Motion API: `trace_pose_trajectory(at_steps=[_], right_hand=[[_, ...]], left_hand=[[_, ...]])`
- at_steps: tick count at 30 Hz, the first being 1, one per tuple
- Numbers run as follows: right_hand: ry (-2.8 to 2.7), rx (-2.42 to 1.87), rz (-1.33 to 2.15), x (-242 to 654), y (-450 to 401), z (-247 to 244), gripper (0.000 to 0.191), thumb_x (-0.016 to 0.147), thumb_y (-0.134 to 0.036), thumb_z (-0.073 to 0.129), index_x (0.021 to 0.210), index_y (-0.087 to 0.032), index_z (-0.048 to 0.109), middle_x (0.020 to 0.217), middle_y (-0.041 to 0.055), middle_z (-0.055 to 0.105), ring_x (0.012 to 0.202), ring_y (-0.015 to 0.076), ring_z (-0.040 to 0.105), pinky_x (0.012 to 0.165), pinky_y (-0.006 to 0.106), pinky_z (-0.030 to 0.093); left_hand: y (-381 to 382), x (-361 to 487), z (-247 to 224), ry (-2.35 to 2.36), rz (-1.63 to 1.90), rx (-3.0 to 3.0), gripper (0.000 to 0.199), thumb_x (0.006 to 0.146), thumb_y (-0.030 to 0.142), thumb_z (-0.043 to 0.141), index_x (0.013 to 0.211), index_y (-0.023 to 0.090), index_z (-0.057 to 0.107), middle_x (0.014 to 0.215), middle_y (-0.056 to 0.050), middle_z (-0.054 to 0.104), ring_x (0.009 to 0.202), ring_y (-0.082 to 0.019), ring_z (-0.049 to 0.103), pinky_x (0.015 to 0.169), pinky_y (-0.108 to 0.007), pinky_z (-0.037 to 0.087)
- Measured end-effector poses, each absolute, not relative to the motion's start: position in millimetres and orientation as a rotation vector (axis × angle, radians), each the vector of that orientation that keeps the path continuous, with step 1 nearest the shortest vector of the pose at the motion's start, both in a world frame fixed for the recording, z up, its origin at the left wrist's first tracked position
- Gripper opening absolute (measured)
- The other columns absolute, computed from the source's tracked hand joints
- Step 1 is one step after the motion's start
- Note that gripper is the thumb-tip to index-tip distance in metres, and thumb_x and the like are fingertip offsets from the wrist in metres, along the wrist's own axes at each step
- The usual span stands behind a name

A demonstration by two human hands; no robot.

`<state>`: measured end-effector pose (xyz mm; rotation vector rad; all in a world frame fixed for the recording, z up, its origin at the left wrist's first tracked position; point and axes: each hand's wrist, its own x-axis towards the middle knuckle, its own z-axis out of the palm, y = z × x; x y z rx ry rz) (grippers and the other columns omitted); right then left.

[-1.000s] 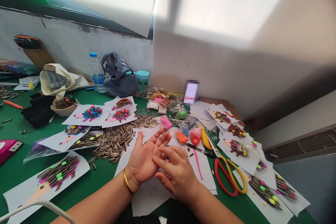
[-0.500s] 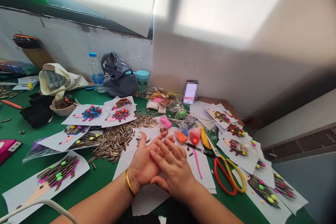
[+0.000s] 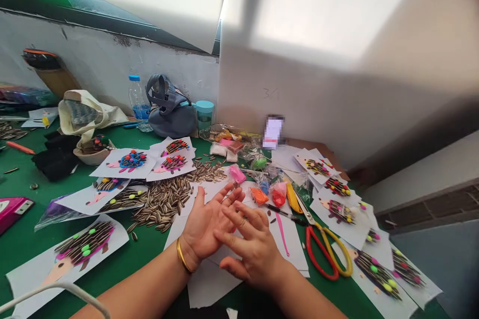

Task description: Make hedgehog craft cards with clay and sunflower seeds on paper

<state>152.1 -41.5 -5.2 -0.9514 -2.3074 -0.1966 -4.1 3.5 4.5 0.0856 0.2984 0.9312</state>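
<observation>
My left hand lies palm up over white paper sheets, fingers stretched out, a gold bangle at its wrist. Palm down, my right hand rests partly across the left palm and fingers, its own fingers spread. Whether a small piece lies between the palms is hidden. Beyond the fingertips are a pink clay packet, an orange clay packet and a red clay packet. A black pen and a pink clay strip lie right of my hands.
Sunflower seeds are heaped at the left. Hedgehog pictures made with seeds lie on both sides. Scissors with red and yellow handles and a yellow cutter sit at the right. A bottle and grey bag stand behind.
My right hand has shifted slightly right and down across the left palm, and its fingers have spread more. More of the left palm and fingers now shows.
</observation>
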Motion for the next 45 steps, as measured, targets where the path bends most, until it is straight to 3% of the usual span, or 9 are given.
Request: trace_pose_trajectory(at_steps=[3,8,12,17,21,26,37,45], right_hand=[[-2.326,-0.983,-0.186,152.5,-41.1,-5.3,0.056,0.089,-0.067,0.048,0.128,-0.03,0.062,0.149,0.0038,0.047,0.138,0.0298,0.037,0.104,0.045,0.031],[-2.268,-0.992,-0.16,154.8,-40.6,-4.9,0.044,0.092,-0.06,0.048,0.122,-0.033,0.066,0.147,0.0009,0.049,0.137,0.0298,0.038,0.103,0.045,0.033],[-2.298,-0.984,-0.157,154.0,-41.0,-5.6,0.053,0.09,-0.065,0.049,0.128,-0.03,0.062,0.148,0.0028,0.048,0.137,0.0302,0.037,0.104,0.045,0.033],[-2.277,-0.999,-0.151,154.5,-41.2,-5.7,0.045,0.089,-0.06,0.054,0.122,-0.033,0.066,0.147,0.0017,0.049,0.136,0.032,0.038,0.102,0.046,0.034],[-2.311,-0.984,-0.153,152.8,-41.6,-6.7,0.054,0.086,-0.066,0.054,0.126,-0.031,0.063,0.147,0.0032,0.049,0.135,0.0317,0.039,0.103,0.045,0.034],[-2.226,-1.026,-0.119,156.5,-41.3,-6.7,0.039,0.09,-0.056,0.053,0.116,-0.031,0.068,0.144,0.0028,0.052,0.134,0.032,0.04,0.101,0.046,0.035],[-2.262,-0.954,-0.138,152.8,-42.5,-4.1,0.043,0.09,-0.057,0.054,0.12,-0.03,0.067,0.14,0.0031,0.056,0.133,0.0296,0.043,0.104,0.045,0.034],[-2.129,-0.992,-0.073,157.5,-44.7,2.6,0.027,0.094,-0.04,0.049,0.106,-0.027,0.07,0.132,0.0027,0.062,0.129,0.029,0.045,0.1,0.045,0.036]], left_hand=[[3.1,-3.8,4.8,0.318,0.913,0.083,0.067,0.094,0.066,0.032,0.13,0.014,0.053,0.129,-0.017,0.06,0.12,-0.028,0.058,0.102,-0.042,0.046],[2.9,-2.9,4.5,0.281,0.934,0.088,0.067,0.093,0.066,0.032,0.129,0.014,0.054,0.128,-0.017,0.06,0.118,-0.027,0.059,0.102,-0.041,0.046],[2.7,-2.8,4.8,0.325,0.913,0.089,0.067,0.093,0.066,0.032,0.129,0.014,0.054,0.126,-0.018,0.061,0.119,-0.028,0.059,0.101,-0.043,0.047],[3.3,-3.6,5.5,0.292,0.929,0.099,0.067,0.093,0.067,0.03,0.13,0.015,0.053,0.126,-0.016,0.062,0.119,-0.026,0.059,0.099,-0.041,0.048],[2.6,-2.5,4.2,0.334,0.9,0.095,0.068,0.093,0.067,0.03,0.132,0.015,0.052,0.127,-0.017,0.062,0.12,-0.029,0.058,0.102,-0.044,0.046],[3.2,-2.8,5.2,0.277,0.928,0.104,0.066,0.094,0.066,0.031,0.129,0.015,0.054,0.127,-0.017,0.062,0.118,-0.027,0.059,0.102,-0.042,0.045],[2.3,-1.3,7.2,0.334,0.919,0.077,0.064,0.094,0.065,0.031,0.127,0.015,0.055,0.123,-0.016,0.063,0.117,-0.027,0.06,0.098,-0.041,0.049],[2.6,-2.0,6.5,0.244,0.913,0.058,0.067,0.094,0.066,0.029,0.125,0.013,0.056,0.12,-0.018,0.064,0.111,-0.027,0.063,0.09,-0.038,0.051]])
